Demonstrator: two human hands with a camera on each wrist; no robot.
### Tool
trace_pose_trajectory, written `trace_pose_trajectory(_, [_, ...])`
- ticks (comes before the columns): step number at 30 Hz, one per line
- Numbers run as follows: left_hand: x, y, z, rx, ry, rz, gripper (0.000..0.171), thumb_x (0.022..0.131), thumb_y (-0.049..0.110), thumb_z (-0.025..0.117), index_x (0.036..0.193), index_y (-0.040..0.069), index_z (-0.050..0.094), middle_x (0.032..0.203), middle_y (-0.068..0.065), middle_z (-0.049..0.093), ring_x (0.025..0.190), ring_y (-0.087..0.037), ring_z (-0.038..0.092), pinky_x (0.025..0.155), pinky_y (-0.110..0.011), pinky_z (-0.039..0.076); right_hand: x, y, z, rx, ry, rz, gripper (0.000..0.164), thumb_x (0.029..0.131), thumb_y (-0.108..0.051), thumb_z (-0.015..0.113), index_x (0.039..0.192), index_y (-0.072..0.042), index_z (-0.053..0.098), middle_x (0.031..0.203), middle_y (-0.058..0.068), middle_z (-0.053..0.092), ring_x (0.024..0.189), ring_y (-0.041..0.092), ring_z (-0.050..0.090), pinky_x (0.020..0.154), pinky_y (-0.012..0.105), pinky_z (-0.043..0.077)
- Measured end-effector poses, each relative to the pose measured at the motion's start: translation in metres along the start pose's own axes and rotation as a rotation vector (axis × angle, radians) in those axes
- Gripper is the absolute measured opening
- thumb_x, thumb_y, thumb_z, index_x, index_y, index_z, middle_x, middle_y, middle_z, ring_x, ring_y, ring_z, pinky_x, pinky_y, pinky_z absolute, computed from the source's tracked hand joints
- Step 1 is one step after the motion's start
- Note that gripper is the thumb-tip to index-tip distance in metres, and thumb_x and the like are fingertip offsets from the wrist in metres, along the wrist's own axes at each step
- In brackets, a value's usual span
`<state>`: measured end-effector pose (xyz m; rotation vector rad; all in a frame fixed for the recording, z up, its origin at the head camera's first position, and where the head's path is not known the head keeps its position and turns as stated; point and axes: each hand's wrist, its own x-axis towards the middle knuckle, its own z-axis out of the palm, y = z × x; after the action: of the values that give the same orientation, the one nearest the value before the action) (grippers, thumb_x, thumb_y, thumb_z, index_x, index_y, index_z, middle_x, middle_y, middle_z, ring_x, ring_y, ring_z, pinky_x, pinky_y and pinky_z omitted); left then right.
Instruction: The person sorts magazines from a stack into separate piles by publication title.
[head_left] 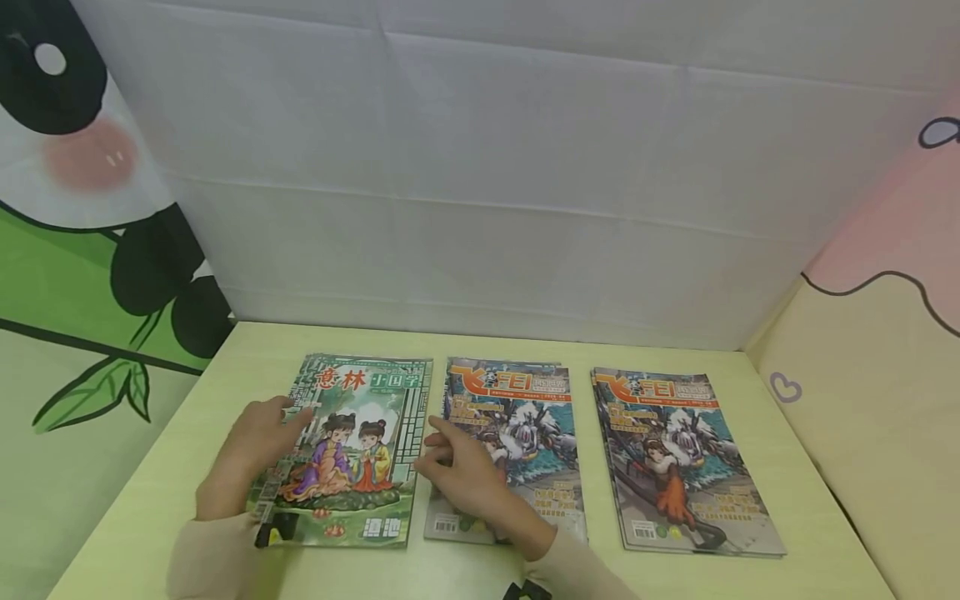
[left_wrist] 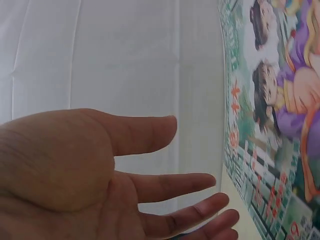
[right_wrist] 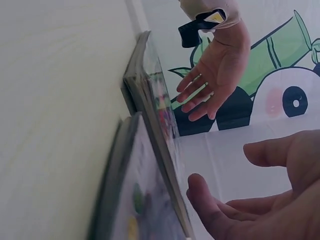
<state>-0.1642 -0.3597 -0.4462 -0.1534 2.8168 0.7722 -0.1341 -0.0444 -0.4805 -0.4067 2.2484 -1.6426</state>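
Observation:
A green-covered magazine (head_left: 356,454), with two cartoon children on its front, tops a pile at the left of the table. By its left edge is my left hand (head_left: 258,437); the left wrist view shows this hand (left_wrist: 100,170) with fingers spread and nothing held. My right hand (head_left: 468,475) hovers between that pile and the middle pile of magazines (head_left: 525,425), hiding part of the middle cover. In the right wrist view the fingers of my right hand (right_wrist: 280,190) are loosely bent and apart from the thumb, gripping nothing. Both hands appear raised over the covers.
A third pile of magazines (head_left: 682,458), with the same cover as the middle one, lies at the right. The pale yellow table (head_left: 765,425) meets a white cloth backdrop (head_left: 510,208) behind. Printed cartoon panels (head_left: 82,333) stand at both sides.

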Motion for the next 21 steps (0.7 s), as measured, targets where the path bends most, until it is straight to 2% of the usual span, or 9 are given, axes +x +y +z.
trace_pose_trajectory(4, [-0.002,0.017,0.005,-0.03,0.05,0.043,0.066,0.117,0.03,0.052,0.15,-0.027,0.044,0.149,-0.051,0.049,0.14,-0.069,0.047,0.112,-0.076,0.047,-0.006,-0.006,-0.013,-0.036,0.031,-0.069,0.064,0.107,-0.015,0.074,0.164,0.002,0.048,0.141,0.022,0.068,0.121,0.034,0.072,0.1,0.048,0.062])
trace_pose_trajectory(8, [-0.005,0.033,0.014,-0.071,0.075,0.104,0.06,0.116,0.027,0.057,0.149,-0.023,0.051,0.144,-0.046,0.057,0.132,-0.065,0.057,0.105,-0.074,0.053,-0.014,-0.006,-0.028,-0.074,0.074,-0.095,0.06,0.107,-0.012,0.073,0.162,0.001,0.051,0.14,0.023,0.069,0.123,0.036,0.071,0.099,0.041,0.063])
trace_pose_trajectory(13, [-0.008,0.054,0.028,-0.132,0.064,0.17,0.055,0.115,0.026,0.062,0.15,-0.016,0.056,0.14,-0.039,0.064,0.122,-0.055,0.068,0.098,-0.067,0.059,-0.027,0.0,-0.051,-0.11,0.154,-0.078,0.059,0.105,-0.01,0.074,0.159,0.004,0.054,0.135,0.023,0.07,0.121,0.038,0.069,0.091,0.029,0.062])
trace_pose_trajectory(16, [-0.01,0.066,0.037,-0.174,0.044,0.209,0.052,0.114,0.026,0.064,0.15,-0.012,0.059,0.139,-0.036,0.066,0.119,-0.05,0.071,0.093,-0.062,0.061,-0.036,0.007,-0.068,-0.157,0.22,-0.062,0.057,0.104,-0.008,0.075,0.156,0.007,0.056,0.13,0.022,0.072,0.116,0.036,0.07,0.087,0.029,0.062])
trace_pose_trajectory(21, [-0.01,0.082,0.055,-0.232,0.022,0.253,0.049,0.112,0.023,0.068,0.147,-0.01,0.063,0.135,-0.032,0.068,0.112,-0.043,0.075,0.085,-0.053,0.064,-0.049,0.022,-0.094,-0.213,0.307,-0.012,0.055,0.104,-0.004,0.076,0.156,0.004,0.059,0.127,0.018,0.073,0.11,0.027,0.071,0.085,0.031,0.061])
